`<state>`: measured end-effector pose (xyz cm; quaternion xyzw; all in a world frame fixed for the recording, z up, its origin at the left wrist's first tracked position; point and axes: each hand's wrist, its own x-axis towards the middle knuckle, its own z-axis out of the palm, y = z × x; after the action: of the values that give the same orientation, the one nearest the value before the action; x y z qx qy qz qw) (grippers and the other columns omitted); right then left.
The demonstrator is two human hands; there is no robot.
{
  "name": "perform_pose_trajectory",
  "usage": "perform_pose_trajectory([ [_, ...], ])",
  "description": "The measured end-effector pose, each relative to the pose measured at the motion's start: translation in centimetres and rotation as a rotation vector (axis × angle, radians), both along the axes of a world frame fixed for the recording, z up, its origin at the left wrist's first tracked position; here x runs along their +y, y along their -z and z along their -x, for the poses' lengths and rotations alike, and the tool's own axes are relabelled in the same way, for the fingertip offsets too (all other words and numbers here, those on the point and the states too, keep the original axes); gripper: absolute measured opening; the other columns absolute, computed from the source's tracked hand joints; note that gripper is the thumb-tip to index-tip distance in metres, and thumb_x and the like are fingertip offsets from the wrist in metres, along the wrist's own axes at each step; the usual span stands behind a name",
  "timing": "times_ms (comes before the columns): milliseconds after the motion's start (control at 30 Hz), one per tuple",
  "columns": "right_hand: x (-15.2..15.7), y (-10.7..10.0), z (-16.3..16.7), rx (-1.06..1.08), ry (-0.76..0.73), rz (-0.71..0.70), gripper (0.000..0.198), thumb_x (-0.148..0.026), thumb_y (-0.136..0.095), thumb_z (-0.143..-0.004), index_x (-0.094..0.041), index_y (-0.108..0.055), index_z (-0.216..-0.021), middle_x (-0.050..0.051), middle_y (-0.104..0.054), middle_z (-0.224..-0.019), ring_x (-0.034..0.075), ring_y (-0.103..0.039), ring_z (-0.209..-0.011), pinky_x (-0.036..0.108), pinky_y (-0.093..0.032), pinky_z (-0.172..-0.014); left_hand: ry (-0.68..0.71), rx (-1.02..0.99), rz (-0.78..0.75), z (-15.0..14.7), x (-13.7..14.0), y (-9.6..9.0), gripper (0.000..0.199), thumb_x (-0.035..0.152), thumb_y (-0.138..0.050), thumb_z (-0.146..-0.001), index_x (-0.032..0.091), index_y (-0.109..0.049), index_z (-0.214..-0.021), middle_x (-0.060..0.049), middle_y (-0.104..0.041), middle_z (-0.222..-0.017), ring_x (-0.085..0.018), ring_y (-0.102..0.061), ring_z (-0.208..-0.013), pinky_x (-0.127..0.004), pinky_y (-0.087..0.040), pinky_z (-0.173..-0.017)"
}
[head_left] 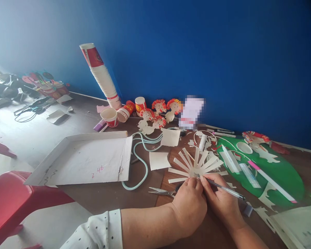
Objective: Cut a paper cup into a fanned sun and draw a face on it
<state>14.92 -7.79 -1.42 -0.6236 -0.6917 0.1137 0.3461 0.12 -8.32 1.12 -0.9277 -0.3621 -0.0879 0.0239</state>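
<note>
A paper cup cut into strips (180, 171) is splayed like a sunburst in front of me, with a small dark drawing near its middle. My left hand (190, 204) is closed on its near side, fingertips pressed to the paper. My right hand (221, 197) is closed round a pen (229, 191), its thumb also touching the cup's near edge. The pen's tip points toward the drawing, partly behind my fingers. Scissors (159, 191) lie by my left hand, their handles partly hidden by it. A white card piece (159, 161) rests left of the strips.
A white box lid (124, 157) stands left, beside a pale cable (146, 169). Behind are a tall leaning stack of paper cups (105, 81) and several cup-paper figures (159, 106). A green mat (285, 176) at right bears a pink-capped marker (273, 181), glue and scraps.
</note>
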Motion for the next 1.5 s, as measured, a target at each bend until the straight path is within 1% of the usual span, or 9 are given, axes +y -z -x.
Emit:
perform_pose_trajectory([
  [233,-0.01,-0.13,0.05,0.004,-0.007,0.003,0.018,-0.038,-0.051,-0.09,-0.023,-0.059,-0.09,0.003,-0.068,-0.082,0.018,-0.066,-0.074,0.028,-0.052,-0.068,-0.015,0.006,-0.017,0.01,0.02,0.04,0.031,0.027,-0.053,-0.087,0.009,-0.067,-0.108,-0.012,-0.059,-0.109,-0.022,-0.05,-0.1,-0.033,-0.041,-0.09],
  [433,0.05,-0.07,0.08,0.004,-0.012,0.002,0.017,-0.038,-0.051,-0.09,-0.023,-0.059,-0.09,0.003,-0.068,-0.083,0.018,-0.065,-0.075,0.027,-0.052,-0.067,-0.022,-0.039,-0.022,-0.03,0.03,0.2,0.03,0.026,-0.054,-0.086,0.009,-0.068,-0.107,-0.012,-0.059,-0.107,-0.022,-0.05,-0.098,-0.033,-0.042,-0.088],
  [733,0.09,-0.04,0.07,0.005,-0.014,0.001,0.018,-0.039,-0.051,-0.09,-0.023,-0.059,-0.09,0.002,-0.068,-0.081,0.017,-0.065,-0.073,0.027,-0.052,-0.066,-0.001,0.002,-0.007,0.06,-0.01,0.07,0.031,0.028,-0.054,-0.086,0.009,-0.068,-0.107,-0.013,-0.058,-0.111,-0.023,-0.049,-0.101,-0.034,-0.041,-0.09],
  [867,0.12,-0.09,0.09,0.005,-0.016,-0.014,0.017,-0.038,-0.05,-0.09,-0.023,-0.059,-0.09,0.002,-0.068,-0.081,0.017,-0.066,-0.073,0.026,-0.052,-0.066,-0.004,-0.006,-0.003,0.09,0.09,0.09,0.031,0.026,-0.053,-0.087,0.009,-0.067,-0.108,-0.013,-0.059,-0.11,-0.023,-0.05,-0.1,-0.034,-0.042,-0.088],
  [1033,0.09,-0.22,0.11,-0.001,-0.017,-0.009,0.017,-0.038,-0.05,-0.09,-0.023,-0.059,-0.089,0.001,-0.068,-0.081,0.016,-0.066,-0.072,0.025,-0.052,-0.066,0.014,-0.002,0.002,0.07,0.19,-0.17,0.03,0.027,-0.054,-0.086,0.009,-0.068,-0.106,-0.013,-0.059,-0.11,-0.023,-0.049,-0.1,-0.033,-0.041,-0.088],
  [1167,0.09,-0.16,0.14,0.001,-0.01,0.005,0.017,-0.038,-0.051,-0.09,-0.023,-0.059,-0.09,0.002,-0.067,-0.081,0.016,-0.066,-0.072,0.025,-0.052,-0.066,0.005,0.009,0.007,0.06,0.18,-0.25,0.031,0.027,-0.054,-0.086,0.009,-0.067,-0.108,-0.013,-0.058,-0.111,-0.022,-0.049,-0.1,-0.033,-0.041,-0.088],
  [1500,0.17,-0.26,0.14,-0.015,-0.012,-0.016,0.016,-0.037,-0.05,-0.09,-0.023,-0.058,-0.089,0.002,-0.068,-0.08,0.016,-0.066,-0.072,0.025,-0.052,-0.065,-0.003,-0.01,-0.027,0.01,-0.01,0.08,0.031,0.027,-0.056,-0.085,0.009,-0.067,-0.107,-0.013,-0.058,-0.11,-0.023,-0.049,-0.101,-0.033,-0.041,-0.088],
])
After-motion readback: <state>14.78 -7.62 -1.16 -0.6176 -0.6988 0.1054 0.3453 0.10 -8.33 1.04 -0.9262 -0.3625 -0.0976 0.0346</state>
